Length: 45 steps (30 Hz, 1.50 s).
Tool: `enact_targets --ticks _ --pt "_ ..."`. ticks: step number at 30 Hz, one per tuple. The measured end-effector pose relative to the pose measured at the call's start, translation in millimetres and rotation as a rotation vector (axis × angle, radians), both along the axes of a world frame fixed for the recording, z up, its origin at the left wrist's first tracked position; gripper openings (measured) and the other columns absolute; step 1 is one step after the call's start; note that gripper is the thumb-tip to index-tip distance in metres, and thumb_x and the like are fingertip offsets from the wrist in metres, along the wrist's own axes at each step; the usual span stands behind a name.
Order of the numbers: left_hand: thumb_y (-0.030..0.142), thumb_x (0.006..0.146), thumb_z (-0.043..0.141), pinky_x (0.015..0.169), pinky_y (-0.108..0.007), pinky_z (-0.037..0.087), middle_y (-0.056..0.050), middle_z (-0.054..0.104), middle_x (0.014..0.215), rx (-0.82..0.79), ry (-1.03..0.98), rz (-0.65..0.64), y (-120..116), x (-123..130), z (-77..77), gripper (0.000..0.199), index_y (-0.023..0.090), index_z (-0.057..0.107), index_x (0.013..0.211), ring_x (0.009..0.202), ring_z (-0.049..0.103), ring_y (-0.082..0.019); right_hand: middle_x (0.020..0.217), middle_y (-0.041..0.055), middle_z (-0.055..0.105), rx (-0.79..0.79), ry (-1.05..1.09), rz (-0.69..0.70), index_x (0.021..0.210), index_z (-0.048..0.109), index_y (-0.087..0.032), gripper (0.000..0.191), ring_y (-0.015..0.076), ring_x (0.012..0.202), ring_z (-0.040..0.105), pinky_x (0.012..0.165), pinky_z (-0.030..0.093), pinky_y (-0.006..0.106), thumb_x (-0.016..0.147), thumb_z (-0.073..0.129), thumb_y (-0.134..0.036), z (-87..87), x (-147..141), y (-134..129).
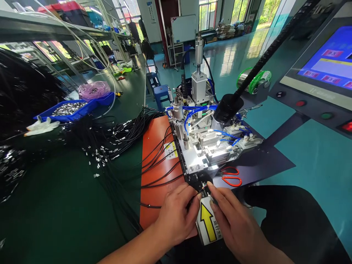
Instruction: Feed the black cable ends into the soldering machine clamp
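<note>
My left hand [177, 214] pinches a thin black cable [201, 189] close to its end, thumb and forefinger pressed together. At that tip, the forefinger of my right hand [238, 222] meets the fine wires, which look too small to make out clearly. Both hands are at the front end of a metal machine [217, 146], over a white plate [205, 227] with a yellow arrow. Several more black cables [161, 183] lie across an orange mat [154, 146] to the left, their ends reaching the machine's edge.
Red-handled scissors [232, 177] lie right of my hands. A large bundle of black cables [129, 135] with metal connectors covers part of the green table [55, 205]. Behind it stands a blue tray [93, 106] of small metal parts. A control screen [324, 69] and green wire spool [254, 80] are at right.
</note>
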State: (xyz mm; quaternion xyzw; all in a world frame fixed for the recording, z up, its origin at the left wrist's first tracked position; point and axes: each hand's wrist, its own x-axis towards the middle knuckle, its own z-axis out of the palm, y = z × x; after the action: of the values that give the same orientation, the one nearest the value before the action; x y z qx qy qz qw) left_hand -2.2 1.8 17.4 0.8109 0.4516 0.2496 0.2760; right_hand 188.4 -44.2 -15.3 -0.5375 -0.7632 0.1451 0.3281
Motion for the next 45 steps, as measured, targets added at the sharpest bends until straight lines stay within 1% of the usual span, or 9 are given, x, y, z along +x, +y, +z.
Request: enact_targets --ticks 8,15,22,26,32,35,39,42,45 --pt "0.024 0.099 0.046 0.060 -0.027 0.037 -0.001 0.051 0.072 -0.015 -0.003 -0.006 -0.8 0.9 1.3 0.024 0.020 0.048 0.075 0.070 0.051 -0.016 0.114 0.0144 0.065 -0.003 0.034 0.004 0.141 0.048 -0.014 0.042 0.0226 0.089 0.072 0.085 0.061 0.038 0.100 0.042 -0.020 5.9 0.2 3.1" --pt "0.023 0.099 0.047 0.061 -0.026 0.036 -0.002 0.051 0.074 -0.010 -0.021 -0.024 1.8 0.7 1.3 0.023 0.020 0.050 0.076 0.071 0.051 -0.016 0.112 0.0117 0.062 -0.094 0.152 -0.028 0.137 0.050 -0.018 0.038 0.0213 0.090 0.068 0.078 0.059 0.035 0.100 0.044 -0.021 13.5 -2.4 7.3" --pt "0.022 0.099 0.047 0.062 -0.026 0.035 -0.001 0.051 0.074 -0.010 0.003 -0.012 -0.5 -0.5 0.4 0.022 0.019 0.052 0.077 0.072 0.050 -0.015 0.111 0.0117 0.063 -0.098 0.156 -0.031 0.140 0.048 -0.020 0.040 0.0212 0.086 0.068 0.073 0.059 0.034 0.100 0.045 -0.022 8.6 1.0 7.8" --pt "0.022 0.098 0.047 0.062 -0.026 0.035 -0.001 0.051 0.073 -0.014 0.003 -0.015 -0.7 -0.6 0.7 0.022 0.019 0.051 0.077 0.072 0.049 -0.015 0.115 0.0130 0.063 -0.042 0.101 -0.009 0.141 0.049 -0.020 0.041 0.0221 0.089 0.070 0.079 0.060 0.036 0.100 0.046 -0.020 4.6 0.4 7.1" --pt "0.023 0.099 0.047 0.061 -0.026 0.034 0.000 0.050 0.073 -0.025 0.008 -0.005 -0.6 -0.2 2.2 0.025 0.019 0.049 0.075 0.070 0.048 -0.014 0.109 0.0142 0.065 0.093 -0.013 -0.014 0.143 0.049 -0.016 0.043 0.0231 0.083 0.072 0.068 0.061 0.034 0.099 0.047 -0.018 1.3 -0.3 4.0" --pt "0.024 0.099 0.046 0.061 -0.026 0.033 0.000 0.050 0.074 -0.034 0.008 -0.001 -1.4 0.4 1.4 0.025 0.019 0.049 0.075 0.069 0.048 -0.014 0.111 0.0131 0.064 0.081 0.025 -0.007 0.143 0.049 -0.017 0.043 0.0224 0.088 0.071 0.071 0.060 0.032 0.100 0.048 -0.019 -0.9 2.8 2.8" --pt "0.024 0.099 0.046 0.061 -0.026 0.034 -0.001 0.050 0.074 -0.032 -0.008 0.012 -1.5 0.7 -0.9 0.024 0.018 0.050 0.075 0.068 0.048 -0.014 0.109 0.0080 0.063 -0.004 0.183 -0.027 0.127 0.061 -0.024 0.030 0.0193 0.094 0.068 0.080 0.057 0.028 0.099 0.051 -0.023 1.7 6.2 4.6" --pt "0.024 0.099 0.047 0.061 -0.026 0.034 0.000 0.050 0.075 -0.034 -0.022 0.005 -1.1 -0.1 -2.0 0.025 0.019 0.048 0.075 0.070 0.048 -0.014 0.098 0.0041 0.065 -0.115 0.303 -0.084 0.106 0.068 -0.025 0.016 0.0166 0.080 0.066 0.069 0.056 0.026 0.097 0.057 -0.029 9.6 3.9 10.2" --pt "0.024 0.099 0.047 0.062 -0.026 0.034 -0.001 0.050 0.076 -0.033 -0.052 -0.017 -1.2 -1.2 -2.9 0.025 0.019 0.048 0.075 0.071 0.048 -0.014 0.084 0.0017 0.065 -0.182 0.355 -0.135 0.090 0.069 -0.024 0.013 0.0151 0.068 0.062 0.060 0.052 0.025 0.095 0.059 -0.031 17.7 -0.6 17.7"
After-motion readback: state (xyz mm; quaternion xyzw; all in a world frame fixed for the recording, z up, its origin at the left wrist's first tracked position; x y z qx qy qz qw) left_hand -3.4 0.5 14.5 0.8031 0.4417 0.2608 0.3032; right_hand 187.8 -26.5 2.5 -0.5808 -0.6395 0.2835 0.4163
